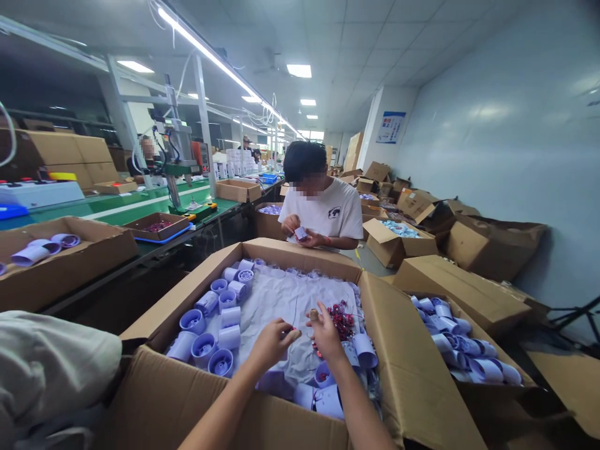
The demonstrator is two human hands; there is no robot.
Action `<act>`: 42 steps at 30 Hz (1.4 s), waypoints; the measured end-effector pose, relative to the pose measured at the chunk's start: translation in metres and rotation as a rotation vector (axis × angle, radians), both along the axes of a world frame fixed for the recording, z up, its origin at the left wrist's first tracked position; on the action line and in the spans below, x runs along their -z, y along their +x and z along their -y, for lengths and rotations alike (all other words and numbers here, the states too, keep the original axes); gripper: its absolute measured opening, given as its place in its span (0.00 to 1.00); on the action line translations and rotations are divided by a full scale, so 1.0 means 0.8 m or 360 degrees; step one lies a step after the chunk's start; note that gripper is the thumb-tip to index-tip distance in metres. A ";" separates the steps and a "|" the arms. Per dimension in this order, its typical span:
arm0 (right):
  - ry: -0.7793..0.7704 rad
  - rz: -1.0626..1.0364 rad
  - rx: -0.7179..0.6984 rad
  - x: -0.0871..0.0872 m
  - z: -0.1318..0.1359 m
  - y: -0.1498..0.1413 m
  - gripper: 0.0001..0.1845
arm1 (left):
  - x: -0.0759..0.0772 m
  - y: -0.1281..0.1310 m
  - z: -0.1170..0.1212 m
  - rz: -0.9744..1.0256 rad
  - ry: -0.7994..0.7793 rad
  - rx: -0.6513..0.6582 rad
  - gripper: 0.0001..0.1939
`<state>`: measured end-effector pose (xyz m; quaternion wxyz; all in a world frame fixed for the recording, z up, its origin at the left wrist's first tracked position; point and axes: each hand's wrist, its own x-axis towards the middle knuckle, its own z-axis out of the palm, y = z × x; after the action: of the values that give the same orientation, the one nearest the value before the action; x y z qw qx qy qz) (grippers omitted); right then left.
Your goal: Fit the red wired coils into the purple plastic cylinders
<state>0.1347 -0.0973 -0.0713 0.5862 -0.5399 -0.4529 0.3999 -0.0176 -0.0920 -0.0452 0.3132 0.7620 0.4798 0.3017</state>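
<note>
My left hand [272,340] and my right hand [324,334] hover close together over a large open cardboard box [412,375]. Both are pinched around small red-wired parts between them. A bunch of red-and-black wired parts [342,319] lies just right of my right hand on a grey plastic sheet [285,300]. Several pale purple round plastic housings [210,325] lie on the sheet to the left and below my hands.
A person in a white T-shirt [323,212] sits beyond the box, handling a small part. Another open box of purple housings [464,350] stands at right. A green workbench [140,206] with a press machine [178,156] and trays runs along the left. More cartons line the right wall.
</note>
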 end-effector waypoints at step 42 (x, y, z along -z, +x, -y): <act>0.0147 -0.1414 -0.0357 -0.058 0.032 0.003 0.16 | 0.015 -0.019 -0.019 0.0621 0.0223 -0.0501 0.31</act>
<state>0.1371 -0.1231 -0.0249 0.7000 -0.2371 -0.2308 0.6328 -0.0327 -0.0772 -0.0570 0.2955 0.6252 0.5009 0.5205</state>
